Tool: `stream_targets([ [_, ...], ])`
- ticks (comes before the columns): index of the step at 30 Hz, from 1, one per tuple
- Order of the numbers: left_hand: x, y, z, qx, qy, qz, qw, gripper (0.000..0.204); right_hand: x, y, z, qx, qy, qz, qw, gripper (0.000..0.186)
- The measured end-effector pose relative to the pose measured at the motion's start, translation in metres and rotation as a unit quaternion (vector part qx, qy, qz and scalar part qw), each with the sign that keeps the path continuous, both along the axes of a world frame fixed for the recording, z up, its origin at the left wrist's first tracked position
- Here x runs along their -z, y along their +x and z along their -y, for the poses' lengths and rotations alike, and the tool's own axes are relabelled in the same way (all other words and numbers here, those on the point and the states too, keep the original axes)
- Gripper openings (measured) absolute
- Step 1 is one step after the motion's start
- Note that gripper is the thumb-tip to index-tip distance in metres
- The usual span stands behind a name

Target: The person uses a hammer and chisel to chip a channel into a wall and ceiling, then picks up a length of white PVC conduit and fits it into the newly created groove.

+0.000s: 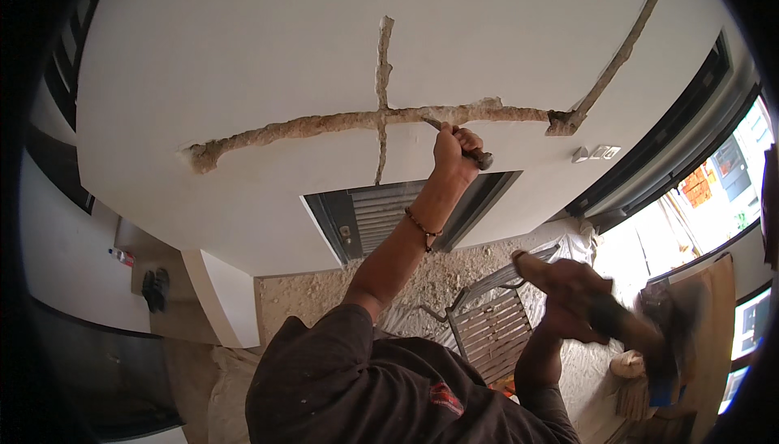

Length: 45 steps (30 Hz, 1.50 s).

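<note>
My left hand [454, 150] is wrapped round a metal chisel [484, 159], its tip at the rough horizontal groove [316, 123] cut in the white wall [243, 46]. A thin vertical groove [382, 62] crosses it near the chisel, and another runs up to the right. Lower right, my right hand [572, 302] grips the wooden handle of a hammer [629, 330]; its head is blurred by motion.
Below are a dark door [349, 217], rubble [292, 298] on the floor and a metal-framed slatted bench [491, 330]. Switches [603, 153] sit right of the door, near a bright opening [722, 176]. Shoes [154, 290] lie at the left, boards [706, 314] stand at the right.
</note>
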State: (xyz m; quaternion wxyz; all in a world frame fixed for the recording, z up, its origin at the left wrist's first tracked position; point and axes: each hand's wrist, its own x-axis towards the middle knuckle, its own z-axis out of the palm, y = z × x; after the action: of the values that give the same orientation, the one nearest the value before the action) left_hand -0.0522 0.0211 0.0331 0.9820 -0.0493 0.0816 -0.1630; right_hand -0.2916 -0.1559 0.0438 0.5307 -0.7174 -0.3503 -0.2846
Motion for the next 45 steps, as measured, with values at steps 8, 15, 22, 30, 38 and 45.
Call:
stream_targets([
  [8,0.023,-0.01,0.004,-0.008,0.063,0.022,0.998,0.038,0.12,0.065,-0.046,0.174,-0.014,-0.28,0.944,0.063],
  [15,0.025,-0.013,-0.011,0.003,0.079,0.053,0.995,0.036,0.049,0.003,-0.047,-0.002,0.347,-0.102,0.932,0.054],
  [22,0.029,-0.012,0.006,0.023,0.062,0.118,0.991,0.036,0.171,0.087,-0.027,0.188,-0.036,-0.187,0.964,0.051],
  [30,0.041,-0.047,-0.024,0.14,0.346,0.144,0.916,0.031,0.21,0.003,-0.017,0.116,0.047,-0.378,0.917,0.071],
  [38,0.029,-0.053,-0.034,0.076,0.031,0.117,0.99,0.03,0.163,-0.021,0.005,0.133,0.051,-0.39,0.91,0.077],
  [45,0.014,-0.026,-0.034,0.016,-0.043,0.039,0.998,0.037,0.079,-0.012,-0.001,0.091,0.176,-0.288,0.937,0.085],
])
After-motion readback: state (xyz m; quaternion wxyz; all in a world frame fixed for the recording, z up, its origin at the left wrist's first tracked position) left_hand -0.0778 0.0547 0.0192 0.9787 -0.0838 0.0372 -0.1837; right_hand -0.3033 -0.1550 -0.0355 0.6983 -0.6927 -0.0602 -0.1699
